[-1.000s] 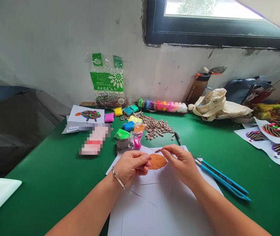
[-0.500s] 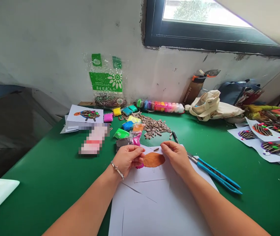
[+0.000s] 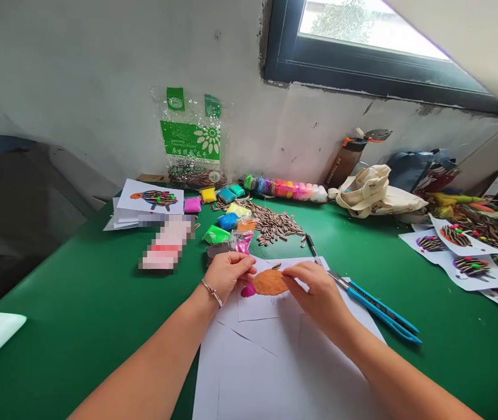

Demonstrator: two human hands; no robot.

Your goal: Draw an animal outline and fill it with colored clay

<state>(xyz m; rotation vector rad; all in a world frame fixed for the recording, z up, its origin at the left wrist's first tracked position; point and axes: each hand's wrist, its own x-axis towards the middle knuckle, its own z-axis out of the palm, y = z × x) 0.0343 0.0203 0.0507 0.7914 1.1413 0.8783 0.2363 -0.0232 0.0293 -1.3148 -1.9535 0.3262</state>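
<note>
A flat oval of orange clay (image 3: 270,283) is over the white paper (image 3: 266,373), covering part of a pencil drawing whose small leg loops show below it. My left hand (image 3: 230,273) pinches at the oval's left edge, thumb against forefinger. At the right edge, the fingers of my right hand (image 3: 312,283) are closed on the rim. Whether the oval lies fully on the sheet is hard to tell. A small magenta clay piece (image 3: 248,290) shows on the paper below my left fingers. One sunflower seed (image 3: 276,266) lies just above the oval.
Behind my hands are packets of coloured clay (image 3: 216,234) and a pile of sunflower seeds (image 3: 275,224). A blue utility knife (image 3: 382,309) and a pen (image 3: 312,248) lie to the right. Finished seed pictures (image 3: 150,201) sit at left, others (image 3: 472,268) at far right.
The orange oval has shifted slightly left and up, and more of the magenta piece shows. My right hand has turned, its fingers now reaching over the oval's right edge.
</note>
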